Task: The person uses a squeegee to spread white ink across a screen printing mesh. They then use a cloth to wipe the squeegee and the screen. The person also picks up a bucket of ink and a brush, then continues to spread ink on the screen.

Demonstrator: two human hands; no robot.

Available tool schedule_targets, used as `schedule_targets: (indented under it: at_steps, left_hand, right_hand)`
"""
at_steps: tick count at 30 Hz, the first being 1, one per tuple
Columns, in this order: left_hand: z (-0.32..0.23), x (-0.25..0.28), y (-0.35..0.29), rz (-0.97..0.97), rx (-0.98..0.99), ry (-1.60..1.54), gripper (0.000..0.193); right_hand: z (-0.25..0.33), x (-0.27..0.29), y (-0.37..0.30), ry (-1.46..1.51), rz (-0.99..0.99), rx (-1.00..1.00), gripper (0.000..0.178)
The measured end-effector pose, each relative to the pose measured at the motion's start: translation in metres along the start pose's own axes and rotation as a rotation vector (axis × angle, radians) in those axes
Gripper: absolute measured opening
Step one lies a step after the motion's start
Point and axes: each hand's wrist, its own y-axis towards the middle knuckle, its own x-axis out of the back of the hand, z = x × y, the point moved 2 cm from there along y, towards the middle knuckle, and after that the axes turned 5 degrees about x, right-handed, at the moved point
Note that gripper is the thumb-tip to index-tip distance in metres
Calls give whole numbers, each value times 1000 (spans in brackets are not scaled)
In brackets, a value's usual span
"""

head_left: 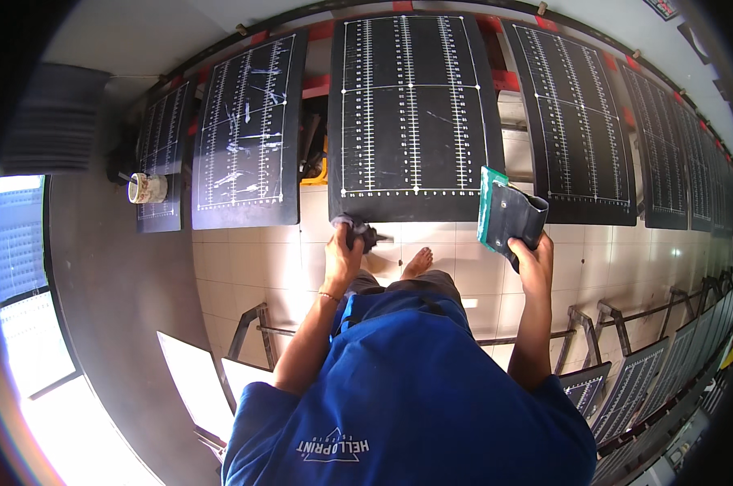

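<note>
My left hand (pixel 345 259) is closed around a crumpled dark rag (pixel 364 231), just at the near edge of the middle black printing board (pixel 438 138). White ruler lines mark that board. In my right hand (pixel 535 261) is a squeegee (pixel 515 212) with a dark handle, gripped at its lower end. Its blade side, edged in green with whitish smears, faces left. The squeegee is near the lower right corner of the middle board; whether it touches cannot be told.
Left of the middle stands a marked board (pixel 245 138) with pale streaks; further left, a stained white tub (pixel 148 189) is by another board. More boards (pixel 581 121) line the right. Behind me, metal brackets (pixel 249 328) and further boards stand above the tiled floor (pixel 480 275).
</note>
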Motion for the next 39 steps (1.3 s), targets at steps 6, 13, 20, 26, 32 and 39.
schedule_targets:
  at_steps: [6, 13, 20, 26, 32, 39]
  left_hand:
    - [-31, -5, 21, -82, 5, 201, 38]
    - [-97, -97, 7, 130, -302, 159, 35]
    - [-194, -186, -61, 920, -616, 35, 33]
    - [-245, -141, 31, 500, -765, 129, 33]
    - [-350, -209, 207, 227, -1043, 599, 36]
    - [-322, -286, 242, 868, -1174, 926, 31]
  right_hand:
    - [0, 57, -24, -41, -141, -46, 32]
    - [-6, 99, -68, -78, -396, -138, 35]
    - [-7, 116, -102, -38, -636, -163, 42]
    - [-45, 126, -128, -4, -794, -162, 44]
    - [-24, 87, -139, -99, -806, -313, 45]
    - [-31, 68, -167, 67, -983, -271, 34]
